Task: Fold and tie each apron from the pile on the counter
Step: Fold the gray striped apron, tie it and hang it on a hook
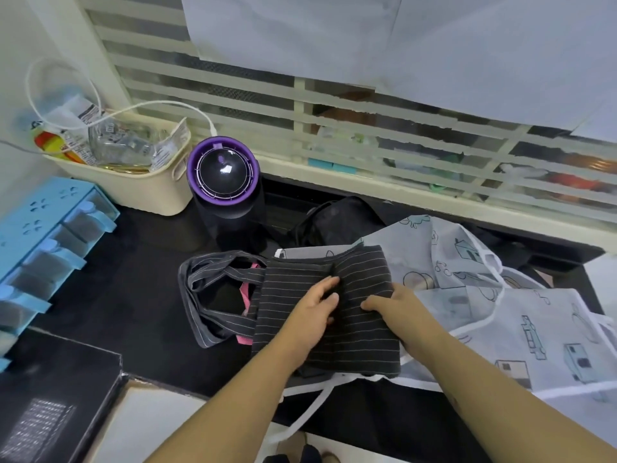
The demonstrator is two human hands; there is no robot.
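At the bottom edge the white strap [312, 411] hangs off the counter [143, 295] and runs out of sight below; where it ends is cut off. To the lower left, a black box [56, 382] is partly out of frame.

Both forearms reach up from the bottom onto the striped apron [362, 340], which lies folded in a dark block in the middle of the black counter. The left hand [312, 314] lies flat on it with its fingers straight, pressing the cloth. The right hand [395, 304] rests beside it with its fingers laid over the top. Its thumb is hidden, so whether it hooks the apron's right edge cannot be told.

The apron's straps [213, 282] loop loosely to the left, with a pink strip [246, 290] among them. The printed white apron [507, 315] spreads to the right, partly under the striped one.

Farther back, a dark, shapeless item [337, 222] is hard to identify. Beyond stand a purple-rimmed appliance [222, 175], a cream basket [147, 192] and a blue drawer unit [50, 228], cropped at the left.
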